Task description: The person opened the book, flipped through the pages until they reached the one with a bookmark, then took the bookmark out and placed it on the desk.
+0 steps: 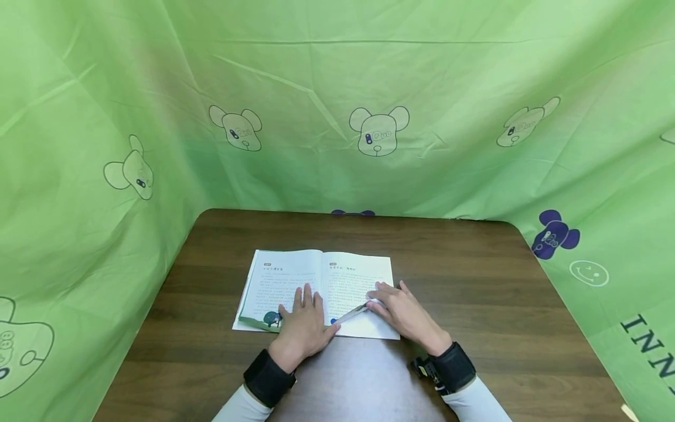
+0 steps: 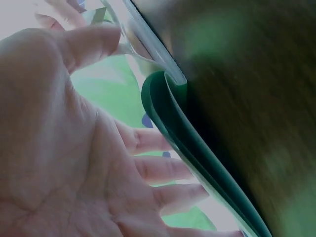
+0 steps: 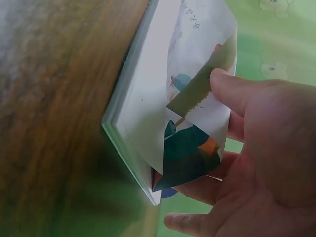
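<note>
An open book (image 1: 295,275) with printed text and small pictures lies on the table. My left hand (image 1: 303,328) rests on the lower left page with straight, spread fingers, its thumb reaching toward the spine. In the left wrist view, the palm of the left hand (image 2: 74,138) is seen beside the book's curved green cover edge (image 2: 197,153). My right hand (image 1: 403,310) pinches a page by its lower right part, thumb on one side and fingers behind. In the right wrist view that lifted page (image 3: 192,143) bends away from the stack, showing a coloured illustration.
The brown wooden table (image 1: 448,252) extends around the book on all sides. A green curtain (image 1: 311,76) with bear drawings hangs behind and beside the table. Black bands (image 1: 269,378) circle both wrists.
</note>
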A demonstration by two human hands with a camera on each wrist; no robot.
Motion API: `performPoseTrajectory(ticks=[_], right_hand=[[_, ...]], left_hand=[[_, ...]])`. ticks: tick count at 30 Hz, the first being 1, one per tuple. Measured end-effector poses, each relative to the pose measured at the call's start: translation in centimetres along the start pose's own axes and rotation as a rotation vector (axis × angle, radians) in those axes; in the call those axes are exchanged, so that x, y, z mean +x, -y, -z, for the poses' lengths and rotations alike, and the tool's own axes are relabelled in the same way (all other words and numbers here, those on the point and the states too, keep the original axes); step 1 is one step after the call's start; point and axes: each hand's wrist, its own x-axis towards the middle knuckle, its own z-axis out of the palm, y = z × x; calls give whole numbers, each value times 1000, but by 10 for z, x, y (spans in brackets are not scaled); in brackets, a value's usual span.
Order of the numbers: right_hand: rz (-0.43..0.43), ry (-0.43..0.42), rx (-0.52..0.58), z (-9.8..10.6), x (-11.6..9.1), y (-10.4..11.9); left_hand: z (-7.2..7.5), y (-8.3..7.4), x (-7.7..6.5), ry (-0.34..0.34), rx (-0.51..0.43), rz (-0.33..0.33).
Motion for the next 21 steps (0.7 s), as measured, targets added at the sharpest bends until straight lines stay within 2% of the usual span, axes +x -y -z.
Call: performPoseTrajectory(ticks=[12,16,21], right_hand=[[-43,15,29,5,2,-1],[-33,-21,25,5,0,-3],[-33,-107,-1,7,1,-8]], left_hand=[[-2,-6,0,-41,9,26],[-3,-6,-1,-50,0,21],[-2,-4,0,-54,-34,17]])
